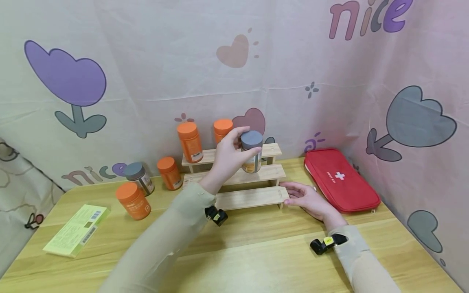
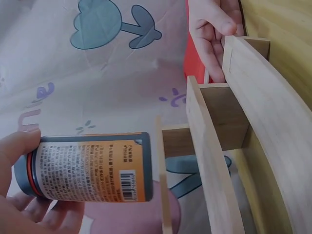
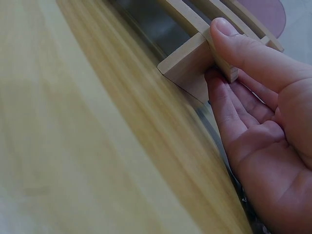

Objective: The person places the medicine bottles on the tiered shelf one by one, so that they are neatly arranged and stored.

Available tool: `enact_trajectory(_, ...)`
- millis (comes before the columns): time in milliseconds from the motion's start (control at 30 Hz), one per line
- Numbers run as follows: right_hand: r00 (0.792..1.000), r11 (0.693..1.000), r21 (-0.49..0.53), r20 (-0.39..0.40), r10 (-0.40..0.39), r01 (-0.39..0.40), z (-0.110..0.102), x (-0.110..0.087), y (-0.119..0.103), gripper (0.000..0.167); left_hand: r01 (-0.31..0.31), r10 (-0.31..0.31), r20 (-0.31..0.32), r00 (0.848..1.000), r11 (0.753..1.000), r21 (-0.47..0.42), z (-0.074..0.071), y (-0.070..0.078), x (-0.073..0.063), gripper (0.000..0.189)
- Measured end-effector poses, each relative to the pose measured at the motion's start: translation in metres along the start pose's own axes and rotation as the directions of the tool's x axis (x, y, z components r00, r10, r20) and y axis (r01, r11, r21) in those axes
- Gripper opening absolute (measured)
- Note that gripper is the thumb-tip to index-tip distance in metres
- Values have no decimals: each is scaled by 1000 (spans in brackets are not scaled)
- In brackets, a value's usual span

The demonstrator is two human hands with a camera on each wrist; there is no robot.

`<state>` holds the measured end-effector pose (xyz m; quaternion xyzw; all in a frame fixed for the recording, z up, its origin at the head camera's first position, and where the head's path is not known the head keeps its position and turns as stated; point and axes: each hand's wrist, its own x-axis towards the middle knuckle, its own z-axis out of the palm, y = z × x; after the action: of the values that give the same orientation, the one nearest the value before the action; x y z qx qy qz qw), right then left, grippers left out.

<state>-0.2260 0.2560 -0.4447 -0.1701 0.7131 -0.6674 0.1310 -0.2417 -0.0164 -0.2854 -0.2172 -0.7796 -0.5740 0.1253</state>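
Note:
My left hand (image 1: 228,156) grips a bottle (image 1: 251,139) with a grey lid and an orange-and-grey label, holding it over the right part of a three-step wooden display rack (image 1: 253,198). In the left wrist view the bottle (image 2: 97,168) lies across the picture, its base towards the rack's steps. At the right end of the lowest step, my right hand (image 1: 305,198) pinches the board, thumb on its upper edge and fingers under it, as the right wrist view shows. On the top step stand two orange bottles, one at the left (image 1: 190,143) and one partly behind my left hand (image 1: 222,128).
Left of the rack stand a small orange bottle (image 1: 170,174), a grey-lidded bottle (image 1: 139,178) and a larger orange bottle (image 1: 133,201). A flat pale-green box (image 1: 77,230) lies at the table's left. A red first aid pouch (image 1: 340,181) lies beyond my right hand, by the curtain.

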Motion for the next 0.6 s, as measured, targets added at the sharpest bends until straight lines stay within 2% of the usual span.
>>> enact_trajectory(133,1000,1000,19,8,13,-13,1,1,-1,66,39,-38,8,999,998,-43,8,-5,13,59)
enact_trajectory(233,1000,999,42,16,18,-19,2,1,-1,67,45,-45,10,999,996,-73,14,-10,23,62)
enact_trajectory(467,1000,998,62,15,13,-14,3,1,-2,67,55,-61,-59,996,993,-103,28,-15,44,64)
enact_trajectory(600,1000,998,61,10,12,-12,0,0,-3,67,54,-61,-58,996,992,-116,37,-14,51,62)
